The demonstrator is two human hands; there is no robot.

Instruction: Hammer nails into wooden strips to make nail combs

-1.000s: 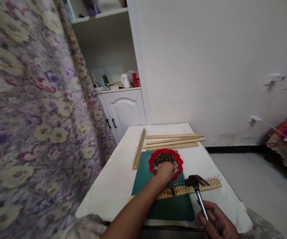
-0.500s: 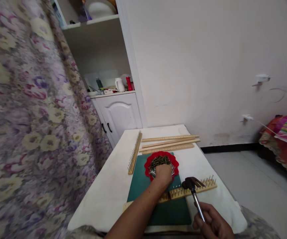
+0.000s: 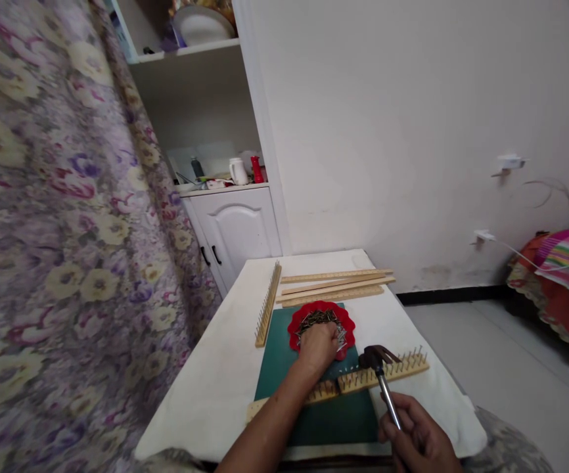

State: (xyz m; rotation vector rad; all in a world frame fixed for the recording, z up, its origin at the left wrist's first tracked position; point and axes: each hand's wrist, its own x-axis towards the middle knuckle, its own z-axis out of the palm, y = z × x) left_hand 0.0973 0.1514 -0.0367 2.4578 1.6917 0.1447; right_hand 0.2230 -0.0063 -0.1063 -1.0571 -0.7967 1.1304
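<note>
Wooden strips [image 3: 336, 275]: laid beyond red bowl [image 3: 347, 322]
Nailed strip [image 3: 410, 370]: set nearside
Cloth [image 3: 200, 387]: spread past both sides
Left hand [image 3: 318, 346]: curled inside (grasp hidden)
Right hand [image 3: 416, 437]: closed round hammer [image 3: 386, 391]

Can't make out the left hand's fingers [image 3: 334, 334], they're down in the nails in the red scalloped plastic bowl [image 3: 294, 326]. Left forearm hides part of the nail-studded wooden strip [image 3: 383, 375]. Floral curtain [image 3: 82, 223] gets cropped by the frame.
</note>
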